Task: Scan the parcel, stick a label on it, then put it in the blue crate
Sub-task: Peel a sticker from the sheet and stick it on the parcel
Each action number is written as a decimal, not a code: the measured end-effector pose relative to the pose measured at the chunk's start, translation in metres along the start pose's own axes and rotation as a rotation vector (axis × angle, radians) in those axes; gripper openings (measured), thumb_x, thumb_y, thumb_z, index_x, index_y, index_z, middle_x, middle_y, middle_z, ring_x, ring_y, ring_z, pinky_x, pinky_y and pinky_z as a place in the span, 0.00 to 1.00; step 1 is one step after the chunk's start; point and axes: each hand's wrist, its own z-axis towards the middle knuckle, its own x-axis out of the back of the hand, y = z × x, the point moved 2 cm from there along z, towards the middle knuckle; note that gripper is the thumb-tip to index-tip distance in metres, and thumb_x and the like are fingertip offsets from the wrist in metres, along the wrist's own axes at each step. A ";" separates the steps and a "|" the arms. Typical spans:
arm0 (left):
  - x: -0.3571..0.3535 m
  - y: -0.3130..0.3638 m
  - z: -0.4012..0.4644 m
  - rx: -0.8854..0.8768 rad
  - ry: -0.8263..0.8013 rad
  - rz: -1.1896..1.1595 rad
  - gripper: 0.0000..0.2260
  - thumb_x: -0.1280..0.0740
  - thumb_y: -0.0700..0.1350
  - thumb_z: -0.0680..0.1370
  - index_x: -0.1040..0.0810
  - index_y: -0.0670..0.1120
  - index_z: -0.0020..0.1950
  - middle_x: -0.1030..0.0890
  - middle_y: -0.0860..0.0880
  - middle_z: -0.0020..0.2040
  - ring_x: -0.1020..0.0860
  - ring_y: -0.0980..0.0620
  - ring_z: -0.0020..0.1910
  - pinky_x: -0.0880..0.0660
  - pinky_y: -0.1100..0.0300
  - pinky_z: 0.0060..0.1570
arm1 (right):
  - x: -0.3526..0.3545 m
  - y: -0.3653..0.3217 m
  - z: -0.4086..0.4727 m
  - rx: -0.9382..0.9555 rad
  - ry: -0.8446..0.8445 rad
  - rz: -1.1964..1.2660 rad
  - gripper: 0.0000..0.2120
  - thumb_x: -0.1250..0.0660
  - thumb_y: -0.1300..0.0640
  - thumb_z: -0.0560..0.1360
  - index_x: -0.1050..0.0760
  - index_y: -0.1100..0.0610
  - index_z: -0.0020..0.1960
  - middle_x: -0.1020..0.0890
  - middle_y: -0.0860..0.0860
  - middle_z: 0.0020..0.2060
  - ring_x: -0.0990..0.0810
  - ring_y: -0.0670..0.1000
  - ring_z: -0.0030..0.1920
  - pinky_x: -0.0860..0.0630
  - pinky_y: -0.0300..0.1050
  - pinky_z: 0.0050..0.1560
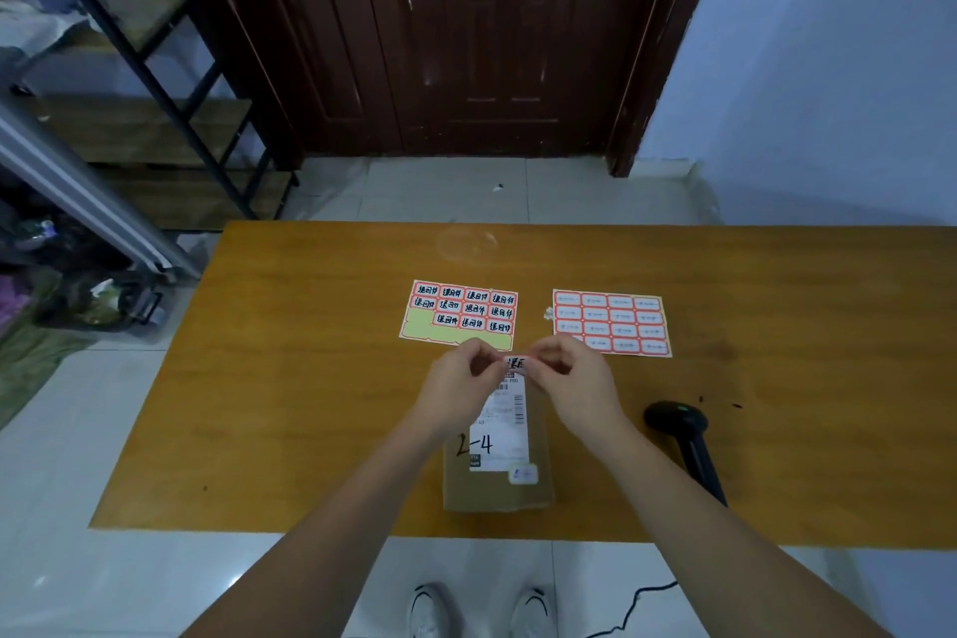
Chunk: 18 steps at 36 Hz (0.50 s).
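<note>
Parcel (497, 451) lying flat on the surface (290, 378), near its front edge, roughly centred before the person. Brown cardboard, long axis running away from the viewer, far end hidden under the hands. White shipping slip running along that same axis on top, barcode on its right side, "2-4" handwritten at its near left. A small white sticker sitting at the slip's near right corner.

Both forearms reaching forward from the bottom of the view, converging over the parcel's far end. Left hand (461, 386) curled, fingertips pinching the left end of a label (516, 362). Right hand (572, 381) likewise curled, fingertips pinching the right end. Label red-bordered with black writing, stretched between the two hands, long axis running left to right, crosswise to the parcel. Whether it is touching the parcel yet, cannot tell.

Two sheets lying farther back on the surface. Left sheet (458, 313) is carrying written labels with several gone from its near rows, bare yellow backing showing. Right sheet (611, 322) is lying well apart from it, full, print too faint to read.

Scanner (683, 440), black, lying to the right of the parcel, head pointing away, handle pointing toward the front edge, cord trailing down to the floor. Person's white shoes showing below the surface edge.
</note>
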 end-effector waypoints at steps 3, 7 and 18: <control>0.001 0.004 0.010 0.018 0.023 -0.003 0.07 0.30 0.49 0.82 0.21 0.51 0.44 0.17 0.48 0.41 0.21 0.49 0.38 0.23 0.52 0.39 | -0.001 0.001 0.009 -0.110 -0.003 0.118 0.04 0.26 0.60 0.77 0.18 0.53 0.48 0.13 0.49 0.43 0.14 0.48 0.44 0.17 0.38 0.40; 0.000 0.007 0.029 0.074 0.024 0.069 0.08 0.31 0.49 0.82 0.21 0.48 0.46 0.18 0.49 0.41 0.22 0.49 0.39 0.24 0.53 0.41 | -0.004 0.002 0.023 -0.200 -0.032 0.156 0.02 0.28 0.61 0.79 0.19 0.57 0.47 0.14 0.53 0.43 0.14 0.53 0.43 0.17 0.44 0.42; -0.012 -0.006 0.055 0.209 -0.085 0.354 0.12 0.36 0.51 0.84 0.24 0.46 0.44 0.23 0.49 0.34 0.28 0.49 0.31 0.33 0.57 0.33 | -0.018 0.013 0.050 -0.201 -0.080 -0.167 0.03 0.30 0.58 0.81 0.20 0.57 0.51 0.15 0.53 0.46 0.16 0.55 0.48 0.18 0.53 0.51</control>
